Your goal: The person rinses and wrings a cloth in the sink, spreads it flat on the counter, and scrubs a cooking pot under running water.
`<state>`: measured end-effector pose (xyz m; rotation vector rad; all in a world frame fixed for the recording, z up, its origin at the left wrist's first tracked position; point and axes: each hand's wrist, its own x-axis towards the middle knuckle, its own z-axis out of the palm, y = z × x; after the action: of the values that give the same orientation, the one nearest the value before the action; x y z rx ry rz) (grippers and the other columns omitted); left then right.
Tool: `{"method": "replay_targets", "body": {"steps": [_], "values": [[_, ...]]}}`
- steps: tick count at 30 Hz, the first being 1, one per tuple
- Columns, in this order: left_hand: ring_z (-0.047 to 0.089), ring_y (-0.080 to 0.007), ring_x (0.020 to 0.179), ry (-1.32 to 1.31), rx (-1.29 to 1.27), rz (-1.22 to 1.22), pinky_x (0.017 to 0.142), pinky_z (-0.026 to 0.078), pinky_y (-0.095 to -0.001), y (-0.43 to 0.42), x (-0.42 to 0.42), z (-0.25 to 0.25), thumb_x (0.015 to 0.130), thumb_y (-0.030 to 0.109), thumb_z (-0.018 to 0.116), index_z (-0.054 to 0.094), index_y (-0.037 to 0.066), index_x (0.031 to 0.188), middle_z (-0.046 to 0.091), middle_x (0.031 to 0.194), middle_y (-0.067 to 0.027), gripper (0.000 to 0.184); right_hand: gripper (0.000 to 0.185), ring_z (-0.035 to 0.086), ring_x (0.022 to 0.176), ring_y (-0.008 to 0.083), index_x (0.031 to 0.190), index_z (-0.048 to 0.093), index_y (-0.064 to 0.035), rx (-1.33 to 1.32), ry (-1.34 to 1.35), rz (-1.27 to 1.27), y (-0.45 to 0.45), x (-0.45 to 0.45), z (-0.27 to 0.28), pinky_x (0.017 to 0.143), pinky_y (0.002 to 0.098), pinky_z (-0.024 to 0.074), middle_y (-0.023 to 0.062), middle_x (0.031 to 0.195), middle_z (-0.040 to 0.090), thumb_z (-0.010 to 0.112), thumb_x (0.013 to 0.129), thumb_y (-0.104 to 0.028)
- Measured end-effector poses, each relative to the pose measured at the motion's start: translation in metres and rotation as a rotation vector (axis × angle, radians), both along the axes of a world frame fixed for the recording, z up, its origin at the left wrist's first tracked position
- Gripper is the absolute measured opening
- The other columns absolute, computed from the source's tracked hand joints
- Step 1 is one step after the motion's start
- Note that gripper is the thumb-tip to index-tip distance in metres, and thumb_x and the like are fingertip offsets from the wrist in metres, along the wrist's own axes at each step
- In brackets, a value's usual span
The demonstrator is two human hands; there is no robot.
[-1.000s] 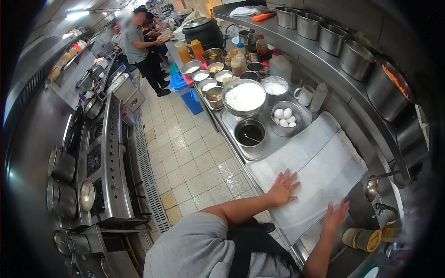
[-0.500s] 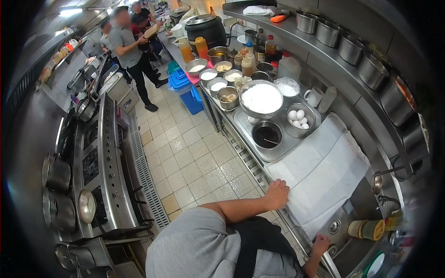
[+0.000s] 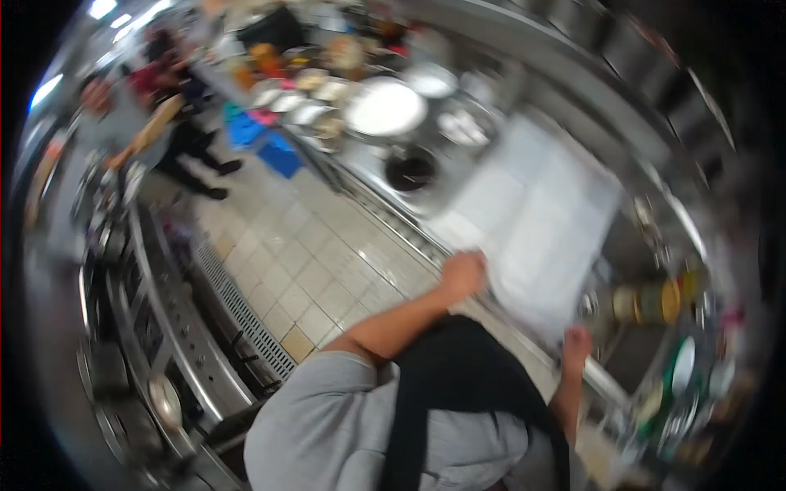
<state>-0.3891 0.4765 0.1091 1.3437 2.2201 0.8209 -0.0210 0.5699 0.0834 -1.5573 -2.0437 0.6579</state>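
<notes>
A layered white cloth (image 3: 553, 221) lies flat on the counter in front of me, over part of the sink. My left hand (image 3: 464, 272) is closed on its near left edge, knuckles up. At its near right corner my right hand (image 3: 576, 342) is curled closed on the edge. Motion blur hides the fingertips of both hands. Beyond the cloth are a steel pot of dark liquid (image 3: 410, 170), a large bowl of white powder (image 3: 385, 106) and a bowl of eggs (image 3: 464, 127).
Yellow-lidded containers (image 3: 647, 302) stand right of the sink. A steel shelf (image 3: 573, 69) runs above the counter. At the left is a stove (image 3: 176, 327) with a pan (image 3: 165, 401). A person in grey (image 3: 123, 123) stands in the aisle, holding a long, light-brown object.
Both hands have gone from spread on the cloth to closed at its near edge. The camera view has swung and blurred. The person in grey appears nearer the stove.
</notes>
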Motion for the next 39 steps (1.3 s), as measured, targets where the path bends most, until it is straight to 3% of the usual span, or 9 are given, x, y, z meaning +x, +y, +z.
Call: {"method": "replay_targets", "body": {"steps": [5, 6, 14, 16, 18, 19, 28, 36, 39], "values": [[0.061, -0.0182, 0.072, -0.220, 0.195, -0.126, 0.068, 0.049, -0.0313, 0.018, -0.031, 0.032, 0.085, 0.010, 0.060, 0.061, 0.005, 0.089, 0.065, 0.080, -0.0084, 0.007, 0.015, 0.050, 0.062, 0.0083, 0.082, 0.065, -0.0025, -0.352, 0.288, -0.220, 0.003, -0.024, 0.082, 0.057, 0.0274, 0.0405, -0.0007, 0.067, 0.058, 0.067, 0.083, -0.017], [0.064, -0.0267, 0.075, -0.269, 0.125, -0.115, 0.070, 0.050, -0.0349, 0.030, -0.038, 0.051, 0.083, 0.014, 0.062, 0.064, 0.005, 0.088, 0.067, 0.083, -0.0125, 0.010, 0.012, 0.047, 0.062, 0.0053, 0.081, 0.064, -0.0038, -0.325, 0.353, -0.240, 0.015, -0.027, 0.089, 0.056, 0.0238, 0.0384, -0.0031, 0.067, 0.055, 0.066, 0.084, -0.015], [0.054, -0.0099, 0.062, -0.358, 0.269, -0.040, 0.058, 0.043, -0.0247, 0.044, -0.041, 0.133, 0.084, 0.019, 0.067, 0.064, 0.001, 0.086, 0.062, 0.070, -0.0049, 0.018, 0.009, 0.043, 0.060, 0.0022, 0.090, 0.063, -0.0073, -0.181, 0.676, -0.267, 0.029, -0.034, 0.146, 0.053, 0.0186, 0.0340, -0.0059, 0.073, 0.055, 0.064, 0.089, -0.016], [0.059, -0.0146, 0.064, -0.326, 0.063, -0.031, 0.061, 0.046, -0.0285, 0.022, -0.042, 0.104, 0.083, 0.019, 0.068, 0.064, 0.001, 0.088, 0.064, 0.071, -0.0076, 0.019, 0.011, 0.053, 0.063, 0.0084, 0.092, 0.064, -0.0062, -0.194, 0.621, -0.244, 0.009, -0.019, 0.109, 0.058, 0.0222, 0.0417, 0.0002, 0.075, 0.062, 0.065, 0.087, -0.016], [0.063, -0.0244, 0.068, -0.040, 0.129, -0.170, 0.065, 0.049, -0.0356, -0.005, -0.049, 0.046, 0.082, 0.018, 0.068, 0.063, 0.002, 0.088, 0.067, 0.075, -0.0116, 0.018, 0.015, 0.062, 0.071, 0.0198, 0.091, 0.066, -0.0061, -0.163, -0.043, -0.021, -0.018, -0.005, 0.066, 0.067, 0.0303, 0.0485, 0.0084, 0.079, 0.066, 0.067, 0.083, -0.018], [0.063, -0.0244, 0.068, -0.045, 0.128, -0.173, 0.065, 0.049, -0.0356, -0.019, -0.048, 0.031, 0.082, 0.018, 0.068, 0.063, 0.002, 0.088, 0.067, 0.075, -0.0116, 0.018, 0.019, 0.065, 0.081, 0.0276, 0.090, 0.066, -0.0053, -0.334, -0.059, -0.049, -0.034, -0.012, 0.071, 0.076, 0.0355, 0.0498, 0.0141, 0.085, 0.067, 0.068, 0.080, -0.021], [0.060, -0.0329, 0.087, 0.166, 0.111, -0.277, 0.073, 0.049, -0.0426, 0.006, -0.013, 0.037, 0.079, 0.021, 0.068, 0.066, 0.010, 0.087, 0.063, 0.092, -0.0117, 0.014, 0.013, 0.061, 0.083, 0.0304, 0.086, 0.064, -0.0051, 0.045, 0.173, -0.046, -0.032, -0.066, 0.062, 0.077, 0.0388, 0.0488, 0.0136, 0.088, 0.062, 0.065, 0.081, -0.017], [0.054, -0.0335, 0.107, 0.421, -0.503, -0.399, 0.089, 0.044, -0.0492, 0.043, -0.005, 0.069, 0.083, 0.039, 0.063, 0.068, 0.012, 0.105, 0.061, 0.113, -0.0123, 0.035, 0.020, 0.053, 0.101, 0.0279, 0.094, 0.065, -0.0098, 0.037, -0.150, 0.230, -0.058, -0.082, 0.047, 0.086, 0.0418, 0.0434, 0.0072, 0.101, 0.057, 0.069, 0.077, -0.019], [0.039, -0.0381, 0.127, 0.432, -0.067, -0.382, 0.100, 0.036, -0.0515, 0.075, 0.018, 0.061, 0.086, 0.047, 0.057, 0.060, 0.014, 0.123, 0.046, 0.137, -0.0166, 0.050, 0.022, 0.053, 0.100, 0.0283, 0.095, 0.065, -0.0100, 0.065, -0.155, 0.239, -0.059, -0.081, 0.048, 0.087, 0.0416, 0.0435, 0.0079, 0.100, 0.057, 0.069, 0.077, -0.020]]}}
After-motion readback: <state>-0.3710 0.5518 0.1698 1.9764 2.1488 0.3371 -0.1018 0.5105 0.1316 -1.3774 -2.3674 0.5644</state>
